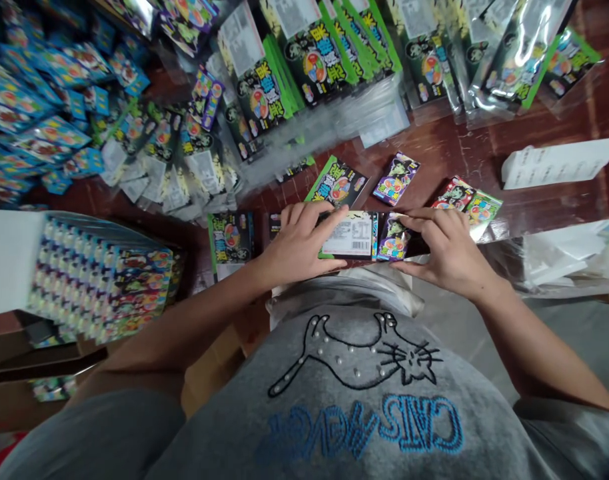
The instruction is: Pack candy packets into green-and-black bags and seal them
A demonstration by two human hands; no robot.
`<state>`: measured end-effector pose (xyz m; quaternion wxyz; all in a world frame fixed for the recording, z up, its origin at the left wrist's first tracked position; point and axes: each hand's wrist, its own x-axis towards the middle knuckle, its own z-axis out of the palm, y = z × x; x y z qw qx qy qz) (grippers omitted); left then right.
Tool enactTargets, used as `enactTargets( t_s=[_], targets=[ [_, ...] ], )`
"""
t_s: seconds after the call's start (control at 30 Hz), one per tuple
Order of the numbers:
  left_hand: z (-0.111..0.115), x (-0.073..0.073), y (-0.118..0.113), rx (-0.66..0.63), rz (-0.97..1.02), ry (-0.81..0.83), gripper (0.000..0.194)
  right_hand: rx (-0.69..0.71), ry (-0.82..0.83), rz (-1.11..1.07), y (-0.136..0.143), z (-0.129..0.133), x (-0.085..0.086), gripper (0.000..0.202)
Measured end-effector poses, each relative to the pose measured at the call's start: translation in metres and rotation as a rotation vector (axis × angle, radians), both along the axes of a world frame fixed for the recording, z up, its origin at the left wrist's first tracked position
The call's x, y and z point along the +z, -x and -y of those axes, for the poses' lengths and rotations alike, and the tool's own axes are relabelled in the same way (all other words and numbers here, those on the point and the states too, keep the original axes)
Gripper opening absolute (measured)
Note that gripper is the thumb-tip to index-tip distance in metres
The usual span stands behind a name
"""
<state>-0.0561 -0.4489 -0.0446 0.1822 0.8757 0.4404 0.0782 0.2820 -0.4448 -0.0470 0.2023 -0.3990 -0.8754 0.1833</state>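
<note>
At the table's near edge, my left hand is closed on a flat black-and-green packet, its white barcode label facing up. My right hand pinches a small purple packet between thumb and fingers. The purple packet's left side lies against the right end of the labelled packet, where a blue strip shows. Just beyond my hands lie a second purple packet and a black-and-green packet. Past my right fingers are a red packet and a green one.
Rows of black-and-green packets in clear sleeves cross the far side. A heap of blue packets lies far left, with an open box of small packets nearer. A folded white card and clear plastic bags are at right.
</note>
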Motion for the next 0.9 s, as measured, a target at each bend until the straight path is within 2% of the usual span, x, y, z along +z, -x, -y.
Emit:
enactTargets(
  t_s=[0.13,0.3,0.47,0.63,0.77,0.83,0.9],
  targets=[
    [-0.004,-0.001,0.004,-0.064,0.045,0.051,0.107,0.162,0.025,-0.107,-0.004,-0.007,0.002,0.077],
    [-0.006,0.004,0.006,-0.010,0.047,0.087,0.112,0.198,0.021,-0.160,-0.009,-0.013,0.012,0.080],
    [-0.009,0.007,0.006,-0.127,0.119,0.083,0.110,0.269,0.098,-0.172,-0.013,-0.021,0.016,0.074],
    [-0.003,0.001,-0.009,-0.059,0.106,0.052,0.110,0.203,0.040,-0.102,0.005,-0.026,0.006,0.077],
    [-0.002,0.000,-0.013,-0.037,0.049,-0.007,0.111,0.176,0.041,-0.044,0.010,-0.016,0.007,0.084],
    [-0.005,0.003,-0.008,-0.023,0.009,-0.033,0.111,0.066,0.052,-0.042,-0.003,-0.007,0.010,0.098],
    [-0.009,0.004,-0.001,-0.004,-0.027,-0.050,0.111,-0.136,-0.008,0.001,-0.024,0.003,0.010,0.112]
  ],
)
